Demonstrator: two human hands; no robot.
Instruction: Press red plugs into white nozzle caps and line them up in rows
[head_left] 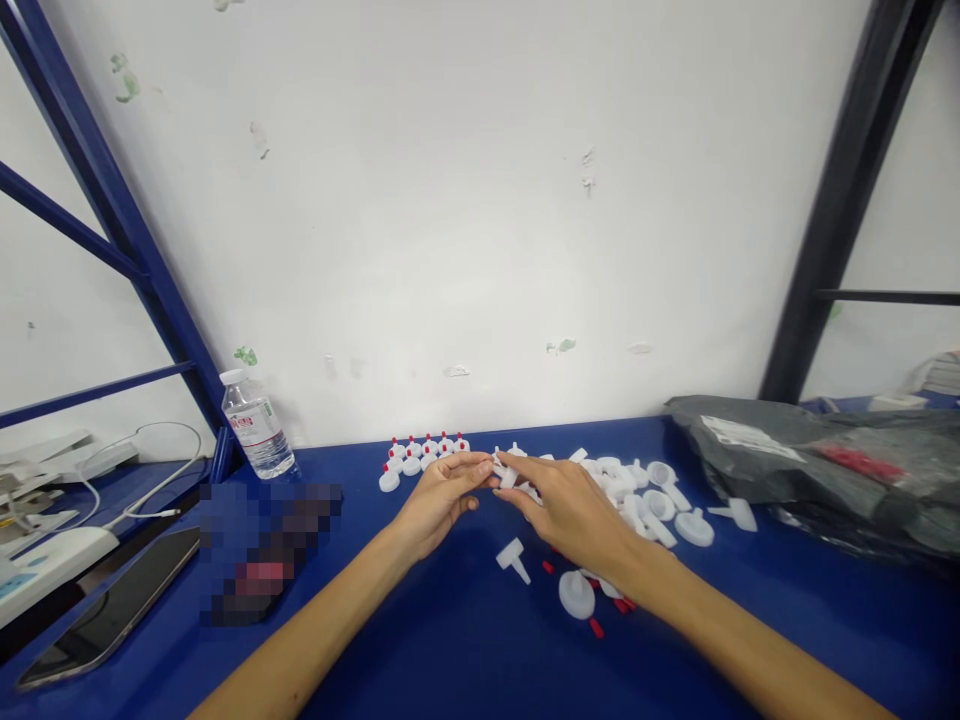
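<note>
Above the middle of the blue table, my left hand (445, 492) and my right hand (564, 500) meet at their fingertips. Between the thumb and forefinger of the right hand is a white plastic nozzle cap (508, 478). The left hand's thumb and fingers pinch at its left end; a small part there is hidden by the fingertips. Just below the hands lies a loose nozzle cap (513, 560). Near the right wrist are another nozzle cap (577, 595) and several small red tips (596, 628). Behind the left hand stand rows of white caps with red tips (411, 466).
A pile of white nozzle caps (637, 490) lies right of my hands. Farther right is a dark plastic bag (750, 450). A water bottle (257, 425), a phone (112, 605), a power strip (56, 570) and a blurred-out object (274, 560) are at left. A white wall (480, 220) rises behind.
</note>
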